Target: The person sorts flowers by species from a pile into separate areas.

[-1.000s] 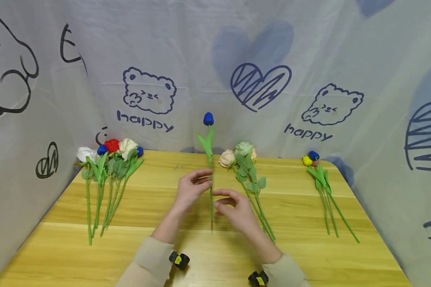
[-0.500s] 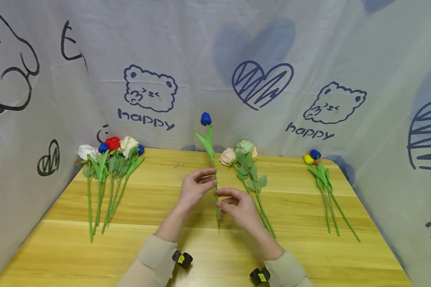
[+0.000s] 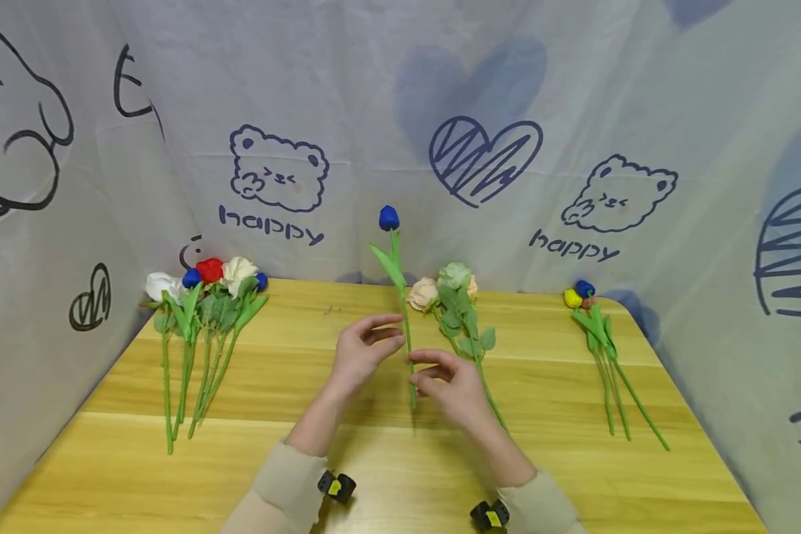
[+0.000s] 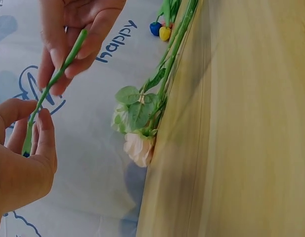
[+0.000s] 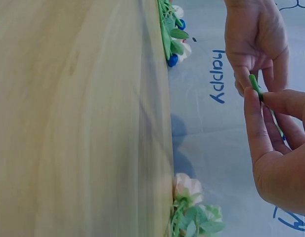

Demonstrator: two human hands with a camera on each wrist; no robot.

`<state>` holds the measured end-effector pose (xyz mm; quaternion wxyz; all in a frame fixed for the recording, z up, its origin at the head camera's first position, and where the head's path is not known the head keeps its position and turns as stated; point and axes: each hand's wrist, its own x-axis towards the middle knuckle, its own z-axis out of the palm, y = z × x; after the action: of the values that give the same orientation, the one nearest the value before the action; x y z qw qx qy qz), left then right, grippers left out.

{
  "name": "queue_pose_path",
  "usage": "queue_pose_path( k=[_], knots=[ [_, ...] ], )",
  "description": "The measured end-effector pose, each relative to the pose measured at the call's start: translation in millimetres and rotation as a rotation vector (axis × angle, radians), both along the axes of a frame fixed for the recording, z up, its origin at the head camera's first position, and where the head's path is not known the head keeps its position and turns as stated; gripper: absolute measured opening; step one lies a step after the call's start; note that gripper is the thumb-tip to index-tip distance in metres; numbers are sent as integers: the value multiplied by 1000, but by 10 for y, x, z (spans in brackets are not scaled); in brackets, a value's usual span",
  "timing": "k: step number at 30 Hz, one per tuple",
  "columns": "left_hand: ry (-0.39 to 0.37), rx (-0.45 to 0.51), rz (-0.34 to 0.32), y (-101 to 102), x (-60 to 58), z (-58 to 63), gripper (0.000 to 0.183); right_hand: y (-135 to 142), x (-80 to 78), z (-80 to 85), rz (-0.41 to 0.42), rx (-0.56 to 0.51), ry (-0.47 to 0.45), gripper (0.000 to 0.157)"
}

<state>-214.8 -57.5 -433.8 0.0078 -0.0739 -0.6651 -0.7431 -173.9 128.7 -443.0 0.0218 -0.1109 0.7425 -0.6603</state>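
Note:
A blue artificial tulip (image 3: 389,218) stands nearly upright between my two hands, bloom up, its thin green stem leaning slightly. My left hand (image 3: 360,354) holds the stem between thumb and index finger below the leaves. Lower down, my right hand (image 3: 455,386) pinches the stem near its bottom end. In the left wrist view, the green stem (image 4: 56,76) runs from my left fingertips through the fingers of the right hand. The cut end (image 5: 253,81) pokes out past the right fingertips in the right wrist view. The bloom is mostly hidden in both wrist views.
On the wooden table (image 3: 307,460), a bunch of roses and tulips (image 3: 208,271) lies at left. Pale roses (image 3: 454,276) lie just behind my right hand. Several tulips (image 3: 595,326) with yellow and blue heads lie at right. A printed cloth (image 3: 374,96) hangs behind.
The tulip's stem has shifted to the right and now leans, with its lower end further right. Both hands have moved slightly right, the right hand along with the stem.

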Motion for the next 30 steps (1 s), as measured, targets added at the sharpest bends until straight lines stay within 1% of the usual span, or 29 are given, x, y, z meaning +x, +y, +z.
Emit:
queue_pose_path(
  k=[6,9,13,16,21,26,30],
  knots=[
    [16,-45,37,-139,39,-20,34,142,36,14,-53,20,-17,33],
    [27,-76,56,-250,47,-28,34,248,56,24,-79,35,-18,33],
    [68,-137,78,-439,37,-43,35,413,78,34,-111,67,-15,34],
    [96,-183,102,-604,28,-57,34,553,88,39,-137,92,-21,34],
    [111,-263,143,-891,33,-60,34,816,108,9,-186,111,-16,33],
    [112,-384,181,-1234,41,-69,35,1082,168,-44,-239,138,-37,34],
    [105,-503,193,-1552,65,-109,35,1297,191,-114,-273,154,-61,36]
  ],
)
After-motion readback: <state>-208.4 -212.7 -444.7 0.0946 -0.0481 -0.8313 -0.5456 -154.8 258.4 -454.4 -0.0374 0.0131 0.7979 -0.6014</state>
